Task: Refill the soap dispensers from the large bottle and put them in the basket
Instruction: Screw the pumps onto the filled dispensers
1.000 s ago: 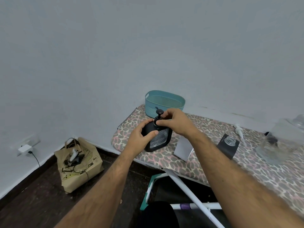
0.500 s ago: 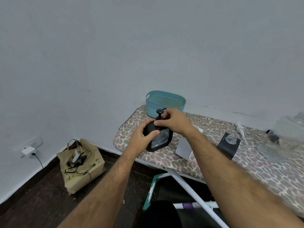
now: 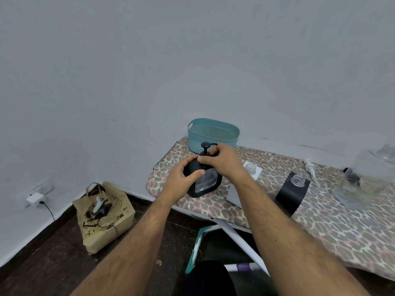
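Your left hand (image 3: 181, 178) wraps the black dispenser (image 3: 203, 180) at its shoulder, fingers curled round the body; it stands on the surface (image 3: 320, 227) near the board's left end, just in front of the basket (image 3: 213, 133). Your right hand (image 3: 222, 161) pinches the pump collar w/ fingers narrow at the neck, pump head (image 3: 205, 144) sticking up above. Looks like you're screwing the pump on.

Handling, my guess: body is rigid, glass or hard plastic w/ a ribbed clear window, prob heavy-ish if filled, and slick if soap dripped. Hold low round the body, not by the pump; stem is thin and could pull loose if the thread isn't seated. Keep it upright.

Around: 2nd dispenser (image 3: 292, 193), black, neck open, lies tilted to the right, its white pump (image 3: 310, 167) loose beyond it. A white box (image 3: 252, 169) sits just behind your right wrist. Large clear bottle (image 3: 367, 176) is at far right, blurred. Paper bag (image 3: 102, 212) on the floor, well apart. Basket path is short; nothing stands between it and the dispenser.
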Action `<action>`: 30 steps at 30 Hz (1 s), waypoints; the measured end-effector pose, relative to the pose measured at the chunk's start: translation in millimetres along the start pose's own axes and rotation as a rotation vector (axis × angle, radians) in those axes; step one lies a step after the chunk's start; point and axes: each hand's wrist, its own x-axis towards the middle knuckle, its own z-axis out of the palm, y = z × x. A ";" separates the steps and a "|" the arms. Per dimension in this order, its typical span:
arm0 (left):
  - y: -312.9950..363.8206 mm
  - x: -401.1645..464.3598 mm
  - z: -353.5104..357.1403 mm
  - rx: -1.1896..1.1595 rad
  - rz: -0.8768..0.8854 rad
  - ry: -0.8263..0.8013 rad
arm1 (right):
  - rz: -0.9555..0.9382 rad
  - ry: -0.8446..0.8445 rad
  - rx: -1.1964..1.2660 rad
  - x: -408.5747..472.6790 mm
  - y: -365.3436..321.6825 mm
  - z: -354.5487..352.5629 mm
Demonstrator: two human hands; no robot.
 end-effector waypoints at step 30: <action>4.4 12.7 -19.8 0.001 -0.055 -0.114 | -0.005 0.033 0.266 -10.4 2.8 23.4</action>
